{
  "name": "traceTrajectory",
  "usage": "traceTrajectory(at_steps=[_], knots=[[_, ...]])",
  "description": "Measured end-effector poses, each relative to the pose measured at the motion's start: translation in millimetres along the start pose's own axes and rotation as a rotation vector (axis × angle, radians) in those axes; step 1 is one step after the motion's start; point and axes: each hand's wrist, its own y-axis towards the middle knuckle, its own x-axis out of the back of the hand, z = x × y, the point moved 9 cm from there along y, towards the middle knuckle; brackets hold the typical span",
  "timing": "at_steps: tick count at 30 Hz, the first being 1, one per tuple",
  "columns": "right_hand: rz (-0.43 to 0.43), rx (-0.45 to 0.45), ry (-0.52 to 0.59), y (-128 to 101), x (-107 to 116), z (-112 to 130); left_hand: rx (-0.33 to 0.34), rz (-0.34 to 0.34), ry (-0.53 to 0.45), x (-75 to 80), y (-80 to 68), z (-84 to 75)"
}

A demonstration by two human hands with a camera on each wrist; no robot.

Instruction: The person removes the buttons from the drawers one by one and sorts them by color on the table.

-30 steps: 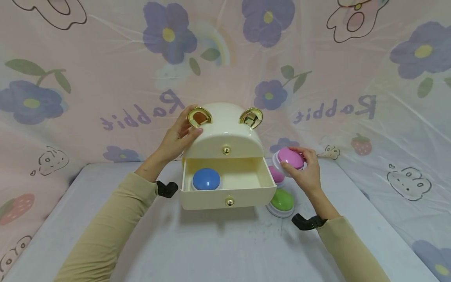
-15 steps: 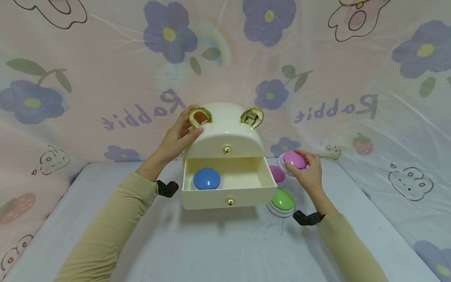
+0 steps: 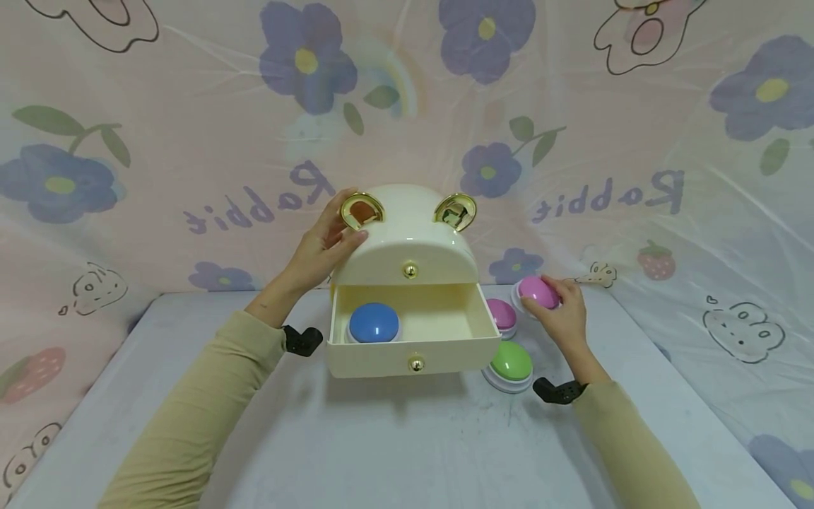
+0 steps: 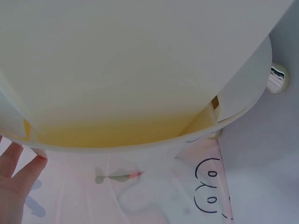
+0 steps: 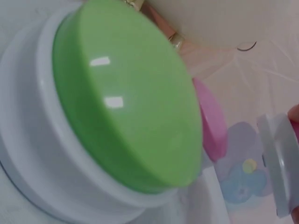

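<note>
1. While my left hand (image 3: 321,244) rests on the rounded top of the cream drawer box (image 3: 407,237), fingers loosely spread beside the left gold ear (image 3: 360,210), it grips nothing, only touches the shell.
2. My right hand (image 3: 562,314) has its fingers curled over the pink button (image 3: 539,291), which sits low at the table (image 3: 394,445) to the right of the box; can't tell if the button's base touches the surface.
3. The box's lower drawer (image 3: 412,332) is pulled out, with a blue button (image 3: 373,322) inside at its left end; the rest of the drawer floor shows bare.
4. A second pink button (image 3: 502,314) sits just beside the drawer's right wall, between the drawer and my right hand.
5. A green button (image 3: 511,364) on a white base sits on the table near the drawer's front right corner, just in front of the second pink one.
6. The right wrist view is filled with the green button (image 5: 126,93) up close, a pink dome behind it.
7. The left wrist view shows the box underside (image 4: 140,70) and my fingertips (image 4: 18,163) at its edge.
</note>
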Motion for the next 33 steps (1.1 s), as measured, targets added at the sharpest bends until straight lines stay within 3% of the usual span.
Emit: traceTrajectory(at_steps=[9, 19, 33], knots=[[0.026, -0.065, -0.038, 1.5, 1.7, -21.0, 0.003, -0.007, 0.023, -0.2, -0.3, 1.9], [0.131, -0.177, -0.128, 0.7, -5.3, -40.9, 0.009, -0.008, 0.032, -0.6, -1.6, 1.3], [0.172, -0.197, -0.17, -0.6, -11.0, -53.0, -0.007, -0.011, 0.025, 0.6, -0.2, 1.3]])
